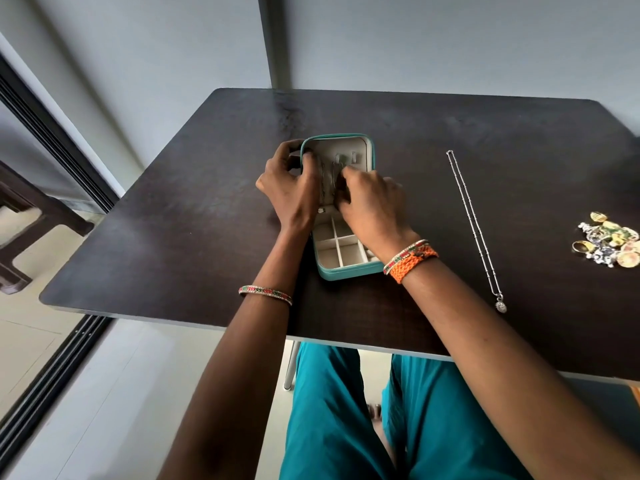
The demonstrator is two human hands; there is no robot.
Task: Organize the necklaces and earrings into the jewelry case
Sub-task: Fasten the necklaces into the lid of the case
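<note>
Right of case (341, 202), necklace (476, 230) lengthwise, pendant nearest.

Both hands cover the jewelry case (337, 147) middle; fingertip contact unresolved. Earring pile (607, 242) near table (173, 202) right edge: single pieces indistinguishable. Table's right corners cut off.

Home room: dark table (173, 209), tiled floor (114, 393), sliding-door track (52, 382).

My teal jewelry case (341, 271) lay open on the table; a silver necklace (474, 226) stretched straight to its right, the earrings (609, 242) heaped beyond.
</note>
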